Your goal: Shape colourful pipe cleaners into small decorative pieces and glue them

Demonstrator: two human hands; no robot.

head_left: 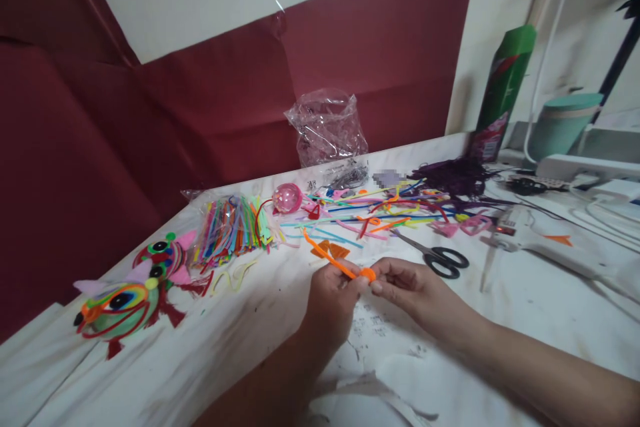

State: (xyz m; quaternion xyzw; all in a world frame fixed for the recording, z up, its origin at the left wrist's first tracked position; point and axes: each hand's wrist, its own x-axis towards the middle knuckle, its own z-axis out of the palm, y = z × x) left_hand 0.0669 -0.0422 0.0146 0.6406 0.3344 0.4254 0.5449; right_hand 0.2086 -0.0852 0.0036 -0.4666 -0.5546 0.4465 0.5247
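Note:
An orange pipe cleaner [325,255] is held between my two hands above the white table. One end is coiled into a small tight disc, and the free length runs up and to the left. My left hand [336,293] pinches it just beside the coil. From the other side, the thumb and fingers of my right hand [403,283] close on the coil's edge. Behind my left hand lies a flat orange-brown piece [330,249]. Black-handled scissors [443,260] rest beyond my right hand, blades pointing left.
Loose pipe cleaners [380,220] and a bagged bundle [233,227] lie across the back. Two decorated fish-like crafts [120,307] stand at left. A hot glue gun [550,247], purple strands [450,177], a green can [505,93] and a clear plastic bag [330,127] are further round.

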